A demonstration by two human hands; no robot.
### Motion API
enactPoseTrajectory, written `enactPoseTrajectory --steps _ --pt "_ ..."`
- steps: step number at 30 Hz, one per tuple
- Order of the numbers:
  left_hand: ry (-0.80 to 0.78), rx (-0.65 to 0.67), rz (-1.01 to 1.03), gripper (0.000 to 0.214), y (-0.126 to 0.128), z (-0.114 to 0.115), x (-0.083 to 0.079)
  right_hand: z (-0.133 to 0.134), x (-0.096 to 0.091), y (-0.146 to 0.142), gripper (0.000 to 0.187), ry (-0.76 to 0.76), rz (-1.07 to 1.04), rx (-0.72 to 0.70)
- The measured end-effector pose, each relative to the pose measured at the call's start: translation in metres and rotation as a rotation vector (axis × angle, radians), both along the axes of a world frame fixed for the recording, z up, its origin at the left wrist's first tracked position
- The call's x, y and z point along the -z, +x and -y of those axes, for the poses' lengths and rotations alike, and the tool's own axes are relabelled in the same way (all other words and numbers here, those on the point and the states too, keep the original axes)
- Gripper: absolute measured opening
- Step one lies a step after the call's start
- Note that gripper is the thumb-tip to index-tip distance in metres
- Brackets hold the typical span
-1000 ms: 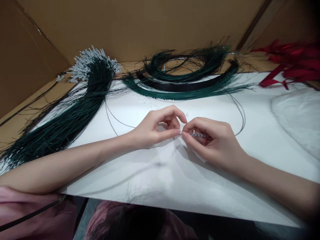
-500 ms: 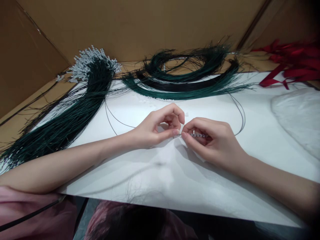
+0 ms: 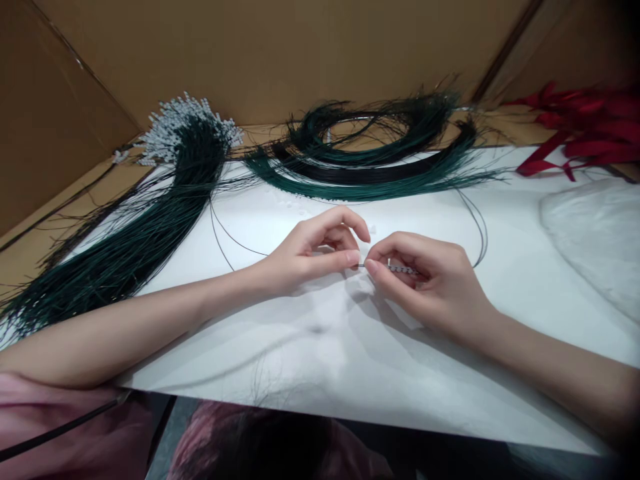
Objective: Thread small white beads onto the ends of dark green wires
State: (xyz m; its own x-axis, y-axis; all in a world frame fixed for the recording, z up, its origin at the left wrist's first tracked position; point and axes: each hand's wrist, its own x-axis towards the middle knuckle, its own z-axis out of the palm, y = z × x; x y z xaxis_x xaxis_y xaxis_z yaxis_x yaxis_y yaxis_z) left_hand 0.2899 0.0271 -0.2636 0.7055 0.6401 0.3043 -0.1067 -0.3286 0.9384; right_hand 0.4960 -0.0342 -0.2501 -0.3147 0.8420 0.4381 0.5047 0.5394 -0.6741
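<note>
Over the white sheet, my left hand pinches a thin dark cord between thumb and fingers, its index finger arched above. Close beside it on the right, my right hand pinches the same cord between thumb and index fingertip. A short row of small pale beads shows inside the curl of the right hand, partly hidden by its fingers. Thin strands loop out behind both hands, one loop curving at the right. Tiny white pieces lie on the sheet just beyond the fingertips.
A thick bundle of dark green cords with white beaded ends lies at the left. More green and black cords curve across the back. Red ribbons and a clear plastic bag are at the right. Cardboard walls stand behind.
The fingertips have drawn slightly apart, with a little more cord showing between them. My left thumb has risen a little and straightened along the fingers.
</note>
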Motion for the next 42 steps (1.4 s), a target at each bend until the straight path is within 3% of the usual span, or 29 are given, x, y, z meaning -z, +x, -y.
enactPoseTrajectory --steps 5,15,21,23,30,36,42 --pt "0.064 0.025 -0.017 0.024 0.0 0.002 -0.001 0.0 0.0 0.0 0.011 -0.034 0.006 -0.004" --pt "0.218 -0.05 -0.017 0.021 0.0 0.003 0.0 0.0 0.001 -0.001 0.01 -0.034 0.017 -0.032" --pt "-0.054 -0.025 0.053 0.019 0.001 0.002 0.0 0.005 -0.004 -0.004 0.008 -0.08 -0.179 -0.04" --pt "-0.063 -0.008 0.048 0.021 0.002 0.002 0.0 0.006 -0.005 -0.004 0.009 -0.125 -0.241 -0.044" --pt "0.014 0.07 -0.002 0.029 0.004 0.003 -0.002 0.008 0.0 -0.005 0.007 -0.213 -0.382 -0.083" --pt "0.062 0.059 -0.103 0.036 0.003 0.006 -0.004 0.009 -0.002 -0.01 0.007 -0.211 -0.395 -0.075" --pt "0.209 0.005 -0.206 0.038 0.005 0.011 -0.009 0.011 -0.003 -0.014 0.008 -0.16 -0.383 -0.036"
